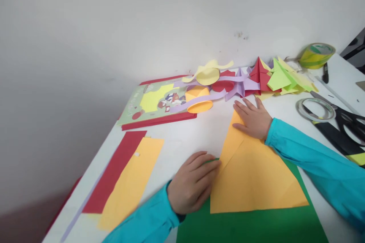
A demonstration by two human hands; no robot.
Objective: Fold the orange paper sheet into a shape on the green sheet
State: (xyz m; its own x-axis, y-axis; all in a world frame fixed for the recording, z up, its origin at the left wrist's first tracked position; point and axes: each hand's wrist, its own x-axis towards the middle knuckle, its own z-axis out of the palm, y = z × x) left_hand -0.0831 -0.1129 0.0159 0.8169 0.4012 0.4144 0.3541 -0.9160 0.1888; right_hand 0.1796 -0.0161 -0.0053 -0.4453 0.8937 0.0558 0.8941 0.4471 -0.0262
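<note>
An orange paper sheet (pixel 253 174), folded into a triangle, lies on a green sheet (pixel 251 228) on the white table (pixel 196 133). My left hand (pixel 194 182) rests with fingers flat against the fold's left edge. The fingers of my right hand (pixel 252 119) are stretched out, pressing the triangle's top corner down. Both sleeves are turquoise. Neither hand grips anything.
Orange (pixel 131 186) and red (pixel 114 171) paper strips lie at the left. A paper pad (pixel 154 104) and several folded paper shapes (pixel 256 78) line the wall. Tape rolls (pixel 316 55) (pixel 315 109), a marker (pixel 325 73) and black scissors (pixel 349 121) sit at the right.
</note>
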